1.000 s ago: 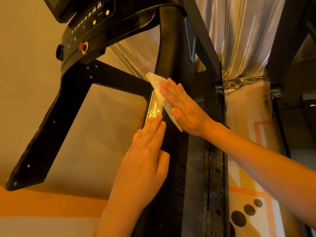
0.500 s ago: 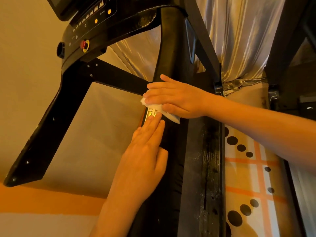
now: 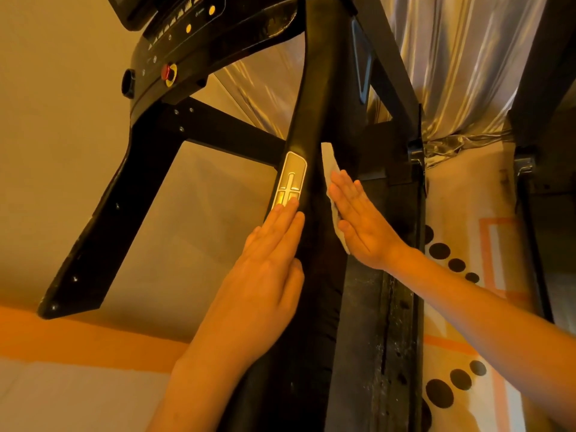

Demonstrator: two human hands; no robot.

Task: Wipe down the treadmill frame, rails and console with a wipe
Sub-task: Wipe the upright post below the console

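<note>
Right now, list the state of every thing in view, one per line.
left hand: flat, fingertips on the silver button panel.
right hand: flat, pressing the wipe against the handrail.
wipe: spread out, pinned under the right hand.
red knob: seated in the console, untouched.

Warm amber cast over the whole frame, moderately bright. Sharp glint on the metallic button pad (image 3: 291,179) at centre; streaked sheen on the silvery curtain (image 3: 452,57) at upper right. Black handrail (image 3: 314,104) nearly featureless, surface detail lost in shadow toward lower centre. Wide-angle bowing of straight edges near the borders; slight softness at the corners.
</note>
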